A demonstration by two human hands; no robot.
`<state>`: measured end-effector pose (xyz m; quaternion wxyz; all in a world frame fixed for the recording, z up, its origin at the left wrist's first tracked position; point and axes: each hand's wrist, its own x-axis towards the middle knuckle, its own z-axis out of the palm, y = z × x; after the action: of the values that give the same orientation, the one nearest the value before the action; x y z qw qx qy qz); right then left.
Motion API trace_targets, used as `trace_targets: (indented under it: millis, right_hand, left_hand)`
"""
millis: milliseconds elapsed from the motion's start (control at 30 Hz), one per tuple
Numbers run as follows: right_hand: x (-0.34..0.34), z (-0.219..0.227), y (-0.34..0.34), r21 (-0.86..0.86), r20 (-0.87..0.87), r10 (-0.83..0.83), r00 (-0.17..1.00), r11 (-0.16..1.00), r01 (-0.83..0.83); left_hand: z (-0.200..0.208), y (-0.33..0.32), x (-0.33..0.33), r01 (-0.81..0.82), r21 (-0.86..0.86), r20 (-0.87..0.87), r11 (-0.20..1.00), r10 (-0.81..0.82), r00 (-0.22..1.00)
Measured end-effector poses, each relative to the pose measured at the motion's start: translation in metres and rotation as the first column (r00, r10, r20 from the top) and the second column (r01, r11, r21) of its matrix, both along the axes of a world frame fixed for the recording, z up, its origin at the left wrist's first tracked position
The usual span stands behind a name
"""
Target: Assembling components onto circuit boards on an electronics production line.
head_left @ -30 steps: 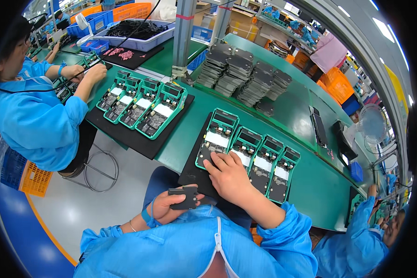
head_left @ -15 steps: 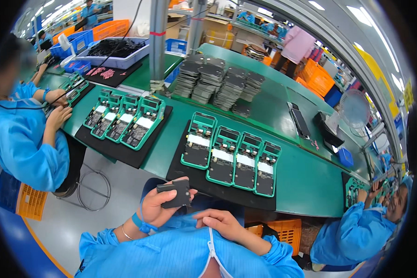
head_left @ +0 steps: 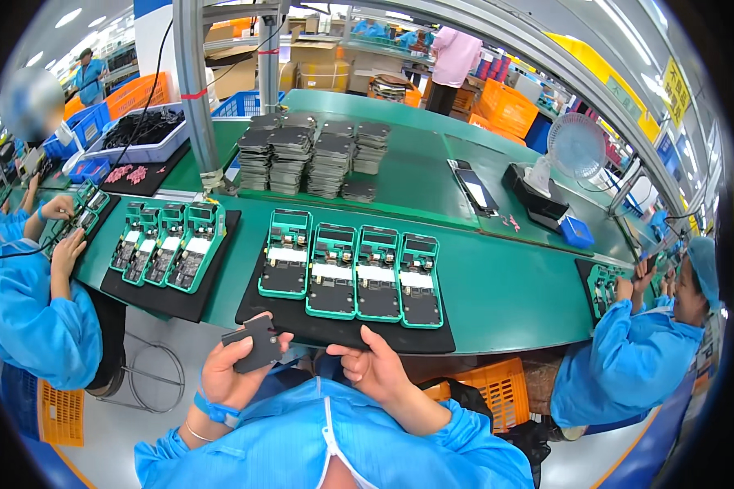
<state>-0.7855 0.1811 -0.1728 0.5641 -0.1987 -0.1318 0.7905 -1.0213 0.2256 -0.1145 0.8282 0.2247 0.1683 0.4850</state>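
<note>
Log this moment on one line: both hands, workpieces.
left hand: holding dark plates | right hand: empty | green-framed units: four, on black mat | plate stacks: beyond units

The right hand [head_left: 377, 372] has withdrawn from the green-framed device [head_left: 285, 265].

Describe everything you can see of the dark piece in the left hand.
The dark piece is flat, matte and dark grey, with a stepped outline and a small pale round spot toward its right. Whether it is one plate or several stacked, and its material, I can't tell for certain. It is held tilted in the left hand, thumb on its left part, fingertips showing at its right, near the front edge of the black mat.
</note>
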Motion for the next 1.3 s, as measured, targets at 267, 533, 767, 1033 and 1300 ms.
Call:
trace_targets:
  millis: [267, 533, 767, 1033, 1300]
  right_hand:
    - [0.016, -0.003, -0.011, -0.002, -0.002, -0.1, 0.995, 0.995, 0.1]
    - [0.085, -0.001, -0.051, -0.085, 0.176, -0.462, 0.869, 0.873, 0.481]
    - [0.215, 0.007, -0.088, -0.191, 0.31, -0.665, 0.679, 0.656, 0.73]
    - [0.38, -0.015, -0.135, -0.311, 0.294, -0.808, 0.511, 0.425, 0.85]
    - [0.308, -0.021, -0.126, 0.252, 0.559, -0.829, -0.009, 0.16, 0.954]
  left_hand:
    - [-0.007, 0.0, 0.012, 0.144, -0.019, 0.004, 0.989, -0.144, 0.99]
    - [-0.022, -0.001, 0.069, 0.492, -0.146, -0.049, 0.858, -0.503, 0.863]
    - [-0.03, -0.002, 0.088, 0.507, -0.072, -0.103, 0.859, -0.512, 0.853]
    - [-0.028, -0.019, 0.082, 0.408, -0.199, -0.151, 0.891, -0.439, 0.886]
    - [-0.046, -0.016, 0.054, 0.362, -0.257, -0.131, 0.896, -0.404, 0.905]
